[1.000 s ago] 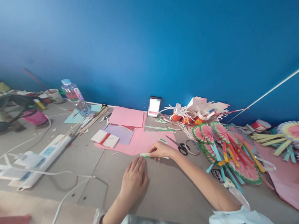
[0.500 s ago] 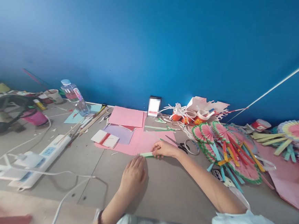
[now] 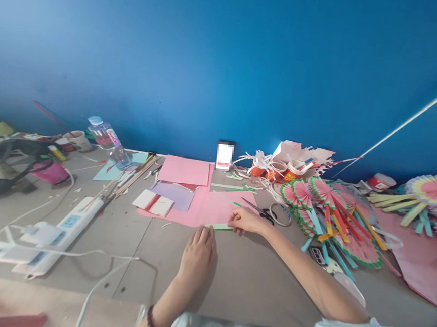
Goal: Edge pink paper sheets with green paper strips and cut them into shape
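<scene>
A narrow light-green paper strip (image 3: 221,226) lies along the front edge of the pink sheet (image 3: 220,206). At its left end, my left hand (image 3: 198,252) has its fingers together and bent down onto the strip; the thumb is mostly hidden. My right hand (image 3: 245,220) is closed, its fingertips pinching the strip's right end. Scissors (image 3: 267,215) with black handles lie just beyond my right hand. More green strips (image 3: 235,187) rest further back on the pink paper.
To the left are a white card bundle (image 3: 154,203), purple paper (image 3: 180,193), a water bottle (image 3: 110,144) and a power strip (image 3: 63,234) with cables. Pleated paper fans (image 3: 329,195) and red cups (image 3: 293,172) stand right. A phone (image 3: 225,155) leans on the blue wall.
My right hand has slid a little to the right along the strip, so more green paper shows between my hands. My left hand has barely moved.
</scene>
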`<state>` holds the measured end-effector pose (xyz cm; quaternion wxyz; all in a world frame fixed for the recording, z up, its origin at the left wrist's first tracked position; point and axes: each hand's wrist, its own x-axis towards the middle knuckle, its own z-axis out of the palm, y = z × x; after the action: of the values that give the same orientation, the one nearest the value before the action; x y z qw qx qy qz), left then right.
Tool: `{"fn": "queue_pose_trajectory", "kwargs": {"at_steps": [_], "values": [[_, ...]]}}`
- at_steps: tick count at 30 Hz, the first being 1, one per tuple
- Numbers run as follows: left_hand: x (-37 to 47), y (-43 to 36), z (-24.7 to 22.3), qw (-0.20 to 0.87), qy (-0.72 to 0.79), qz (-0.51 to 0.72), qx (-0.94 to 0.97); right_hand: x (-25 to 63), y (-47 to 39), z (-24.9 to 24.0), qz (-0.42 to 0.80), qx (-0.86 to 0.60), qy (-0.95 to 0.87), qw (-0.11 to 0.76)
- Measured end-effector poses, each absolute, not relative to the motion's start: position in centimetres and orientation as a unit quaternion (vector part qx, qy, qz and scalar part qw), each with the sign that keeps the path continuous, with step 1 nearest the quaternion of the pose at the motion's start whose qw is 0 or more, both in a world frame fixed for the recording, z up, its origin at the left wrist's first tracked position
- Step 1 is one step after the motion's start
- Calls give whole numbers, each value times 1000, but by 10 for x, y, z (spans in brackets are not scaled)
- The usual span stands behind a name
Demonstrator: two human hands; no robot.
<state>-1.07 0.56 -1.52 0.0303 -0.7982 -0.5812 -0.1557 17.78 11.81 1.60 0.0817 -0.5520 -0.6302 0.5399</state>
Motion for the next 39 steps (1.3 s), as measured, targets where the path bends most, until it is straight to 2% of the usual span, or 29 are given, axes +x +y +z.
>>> {"fn": "queue_pose_trajectory", "kwargs": {"at_steps": [8,39], "values": [[-10,5,-15,35,-580,-160,-798,179,114,15,448,-563,-688,95],[-10,6,-16,37,-584,-149,-797,177,114,12,406,-559,-718,91]]}}
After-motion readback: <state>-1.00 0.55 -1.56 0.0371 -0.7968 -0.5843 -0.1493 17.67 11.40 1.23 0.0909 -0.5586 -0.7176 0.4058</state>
